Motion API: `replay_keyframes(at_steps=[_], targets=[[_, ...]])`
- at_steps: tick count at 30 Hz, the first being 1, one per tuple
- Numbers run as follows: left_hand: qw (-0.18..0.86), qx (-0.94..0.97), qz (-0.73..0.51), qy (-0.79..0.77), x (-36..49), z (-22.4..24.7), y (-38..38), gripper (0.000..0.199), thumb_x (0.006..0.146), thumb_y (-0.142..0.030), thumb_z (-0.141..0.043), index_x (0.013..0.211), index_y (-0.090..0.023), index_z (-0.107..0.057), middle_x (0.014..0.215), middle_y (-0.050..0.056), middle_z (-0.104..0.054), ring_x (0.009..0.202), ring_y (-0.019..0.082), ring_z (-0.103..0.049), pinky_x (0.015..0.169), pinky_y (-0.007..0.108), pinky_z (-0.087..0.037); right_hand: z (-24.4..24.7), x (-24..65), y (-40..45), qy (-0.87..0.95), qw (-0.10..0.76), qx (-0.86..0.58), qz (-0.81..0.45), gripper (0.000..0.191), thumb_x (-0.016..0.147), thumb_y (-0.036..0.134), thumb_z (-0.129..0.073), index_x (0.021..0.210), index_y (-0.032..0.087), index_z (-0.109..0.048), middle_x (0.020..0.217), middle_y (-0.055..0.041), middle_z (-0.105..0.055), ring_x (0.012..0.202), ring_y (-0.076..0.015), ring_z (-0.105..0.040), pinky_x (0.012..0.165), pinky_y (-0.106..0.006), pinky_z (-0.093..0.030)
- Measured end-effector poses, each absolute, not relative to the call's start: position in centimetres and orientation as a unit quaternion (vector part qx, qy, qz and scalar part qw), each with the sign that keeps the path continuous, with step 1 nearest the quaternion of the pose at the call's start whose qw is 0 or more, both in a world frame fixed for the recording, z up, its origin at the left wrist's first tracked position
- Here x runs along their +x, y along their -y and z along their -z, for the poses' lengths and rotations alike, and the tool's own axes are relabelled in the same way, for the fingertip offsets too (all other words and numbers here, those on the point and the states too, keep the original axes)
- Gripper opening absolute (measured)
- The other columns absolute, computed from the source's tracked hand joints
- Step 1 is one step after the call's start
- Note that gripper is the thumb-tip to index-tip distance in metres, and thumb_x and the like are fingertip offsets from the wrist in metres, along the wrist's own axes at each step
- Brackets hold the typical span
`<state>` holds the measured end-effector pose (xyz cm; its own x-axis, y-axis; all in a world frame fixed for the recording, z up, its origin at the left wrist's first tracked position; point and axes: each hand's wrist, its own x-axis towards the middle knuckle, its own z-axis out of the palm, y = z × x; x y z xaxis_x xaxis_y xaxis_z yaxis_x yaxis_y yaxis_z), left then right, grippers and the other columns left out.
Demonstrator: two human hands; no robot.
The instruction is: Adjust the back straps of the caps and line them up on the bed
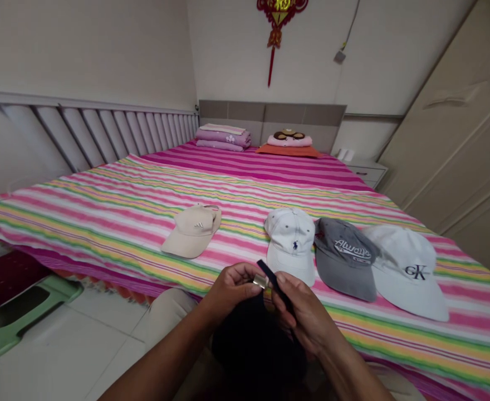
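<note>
A dark cap [255, 340] rests over my lap at the bottom centre, its back strap raised between my hands. My left hand [239, 287] pinches the metal buckle [260, 281] between thumb and fingers. Closed on the dark strap [272, 277] just right of the buckle is my right hand [299, 306]. The strap's free end points up and to the left. Beyond my hands, a white cap [290, 236] with a small dark rider logo lies on the striped bedspread, beside a grey cap [345, 256] with white lettering.
Further right is a white cap [410, 270] with dark letters. A beige cap [195, 228] lies left of centre on the bedspread [115, 211]. Folded bedding [224, 136] is by the headboard [240, 114]. A green stool [23, 312] stands on the floor at left.
</note>
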<state>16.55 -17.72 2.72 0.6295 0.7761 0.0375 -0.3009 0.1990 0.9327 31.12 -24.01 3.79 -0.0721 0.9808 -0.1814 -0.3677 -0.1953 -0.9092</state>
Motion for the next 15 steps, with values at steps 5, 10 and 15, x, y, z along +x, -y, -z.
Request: replay_keyframes(at_steps=[5,10,15], targets=[[0.815,0.401,-0.374,-0.186,16.4,-1.5,17.3,0.03,0.059,-0.03,-0.073,0.081,-0.013,-0.063,0.067,0.003,-0.063,0.061,0.011,-0.056,0.06,0.021,-0.04,-4.0,31.5,24.2,0.345,0.546,-0.429,-0.631,0.032,0.075,0.041,-0.056,0.057,0.015,-0.051,0.036,0.0068,-0.043,0.029,-0.0032,-0.028,0.032,-0.016,-0.026],[0.838,0.36,-0.371,-0.175,16.7,-0.9,17.1,0.031,0.058,-0.029,-0.074,0.083,-0.013,-0.063,0.063,0.002,-0.063,0.06,0.011,-0.058,0.062,0.021,-0.042,-4.0,31.6,24.4,0.345,0.543,-0.41,-0.647,0.027,0.071,0.037,-0.059,0.057,0.016,-0.051,0.041,0.0057,-0.048,0.029,-0.004,-0.03,0.03,-0.017,-0.029],[0.847,0.341,-0.365,-0.182,16.8,-1.2,17.3,0.032,0.054,-0.027,-0.076,0.08,-0.015,-0.062,0.06,0.0,-0.062,0.054,0.01,-0.058,0.053,0.017,-0.041,-3.9,31.3,24.4,0.348,0.532,-0.405,-0.657,0.027,0.072,0.037,-0.059,0.058,0.016,-0.05,0.04,0.0061,-0.047,0.029,-0.0038,-0.03,0.03,-0.017,-0.027]])
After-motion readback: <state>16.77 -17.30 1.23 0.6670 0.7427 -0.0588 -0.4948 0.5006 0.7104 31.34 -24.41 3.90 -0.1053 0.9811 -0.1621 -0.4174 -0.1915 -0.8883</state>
